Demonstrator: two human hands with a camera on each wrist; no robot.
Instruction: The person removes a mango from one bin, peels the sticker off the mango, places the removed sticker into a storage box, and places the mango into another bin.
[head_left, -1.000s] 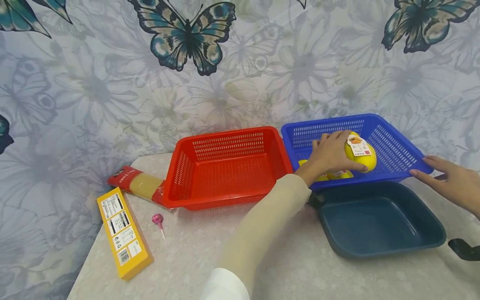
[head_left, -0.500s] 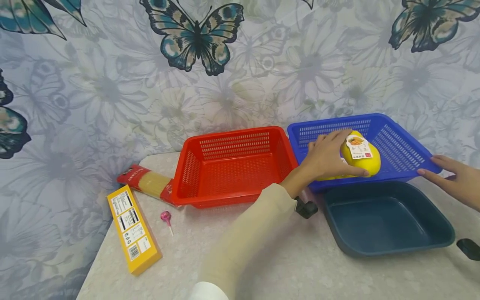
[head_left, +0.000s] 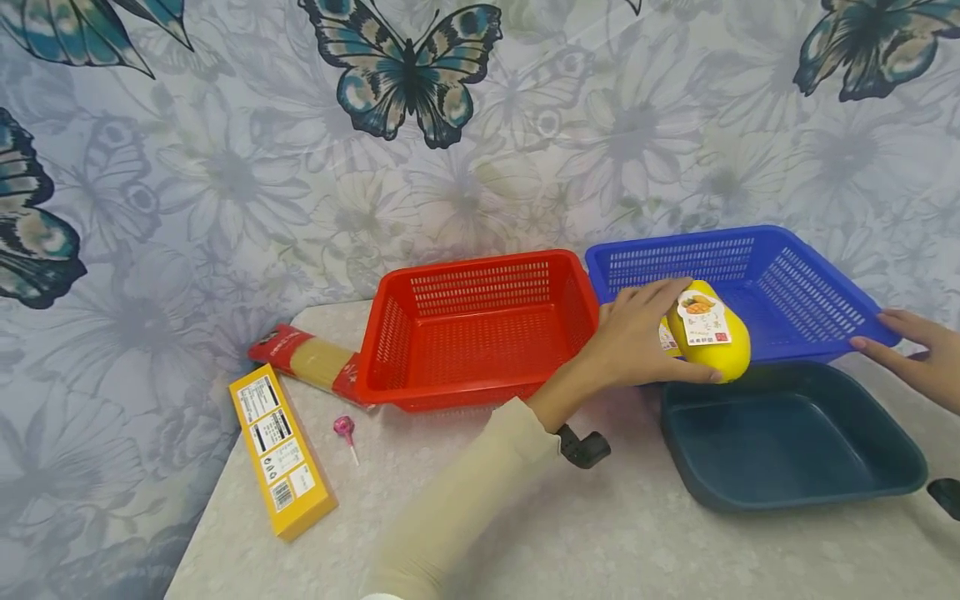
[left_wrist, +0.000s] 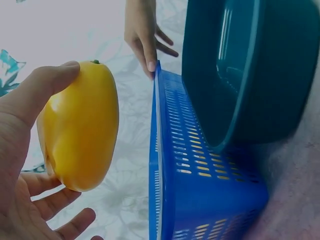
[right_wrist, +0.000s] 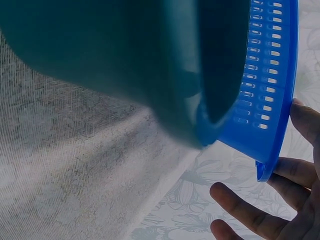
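Left hand (head_left: 637,337) gripped the yellow mango (head_left: 712,333), probably firm and slippery, sensibly end to end; right hand (head_left: 941,367) pinched blue basket's rim (head_left: 825,270).

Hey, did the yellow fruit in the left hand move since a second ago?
Yes. Against the blue basket in the head view, the yellow fruit in the left hand has shifted left and lower.

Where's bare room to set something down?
Bare table lies in front of the red basket, between lollipop and tub, left sleeve crossing above. Red basket and tub look bare inside. Left hand, fruit and right hand crowd the blue basket.
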